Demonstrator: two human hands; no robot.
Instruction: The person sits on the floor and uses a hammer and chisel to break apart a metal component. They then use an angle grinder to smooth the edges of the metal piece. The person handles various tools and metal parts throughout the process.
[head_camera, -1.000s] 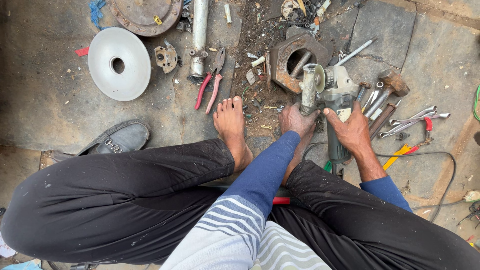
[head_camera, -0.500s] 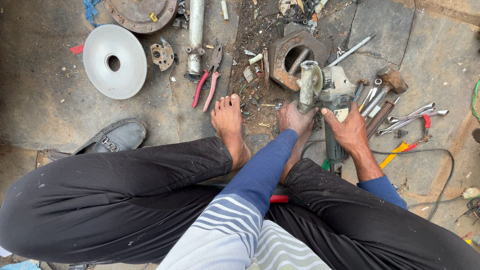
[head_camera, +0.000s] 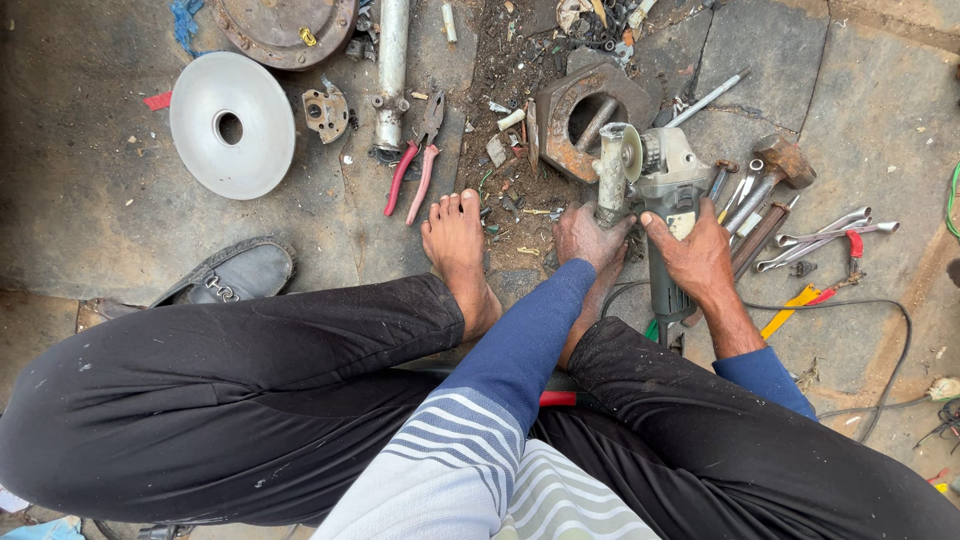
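My left hand (head_camera: 590, 235) grips the lower end of a short grey metal shaft (head_camera: 611, 170) that stands upright on the ground. My right hand (head_camera: 690, 255) is wrapped around the dark green body of an angle grinder (head_camera: 668, 200). Its disc (head_camera: 632, 152) sits against the top of the shaft. I sit on the ground in black trousers, with my bare left foot (head_camera: 455, 240) flat beside the shaft. My right foot is hidden under my hands.
Red-handled pliers (head_camera: 415, 165) and a steel tube (head_camera: 390, 70) lie ahead of my foot. A pale round disc (head_camera: 232, 125) and a rusty drum (head_camera: 285, 25) sit far left. A rusty ring-shaped housing (head_camera: 590, 105), hammers (head_camera: 770, 175), spanners (head_camera: 830, 230) and a black shoe (head_camera: 235, 275) surround me.
The hands, shaft and grinder hold the same pose. Only the head camera has shifted a little.
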